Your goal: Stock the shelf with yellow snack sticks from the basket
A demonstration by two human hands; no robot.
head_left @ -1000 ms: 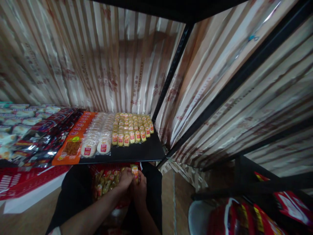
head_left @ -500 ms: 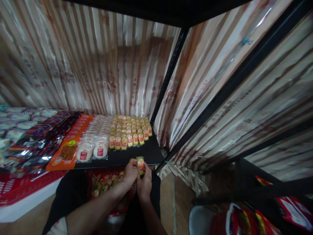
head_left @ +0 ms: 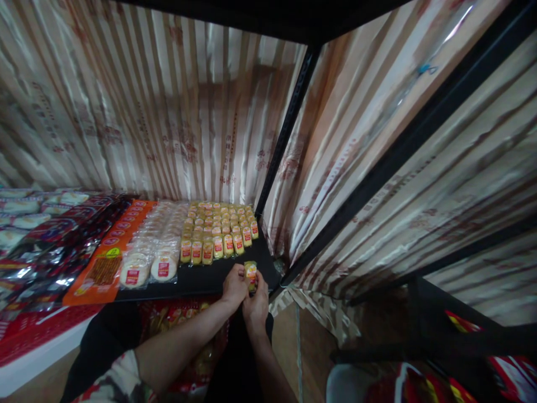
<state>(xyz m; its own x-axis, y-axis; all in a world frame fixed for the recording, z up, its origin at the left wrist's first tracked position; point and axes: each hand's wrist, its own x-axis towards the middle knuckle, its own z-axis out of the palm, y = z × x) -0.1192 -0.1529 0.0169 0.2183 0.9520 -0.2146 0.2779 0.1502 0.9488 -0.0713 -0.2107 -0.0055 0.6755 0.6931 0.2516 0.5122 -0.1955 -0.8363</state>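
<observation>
A small yellow packet point(head_left: 250, 270) stands nearly upright between two bare hands, just beyond the near edge of a black shelf point(head_left: 193, 284). It looks light, with a thin, slick wrapper and a probably crumbly filling, so it likely handles best by its side edges, with little squeeze on the middle. The left hand point(head_left: 235, 286) has its fingers curled in against the packet's left edge; the right hand point(head_left: 257, 302) is closed around its right side and lower part. The packet's top pokes up past the fingertips. Farther away and to the left, similar packets point(head_left: 217, 247) line the shelf in rows, beside round crackers point(head_left: 163, 266).
</observation>
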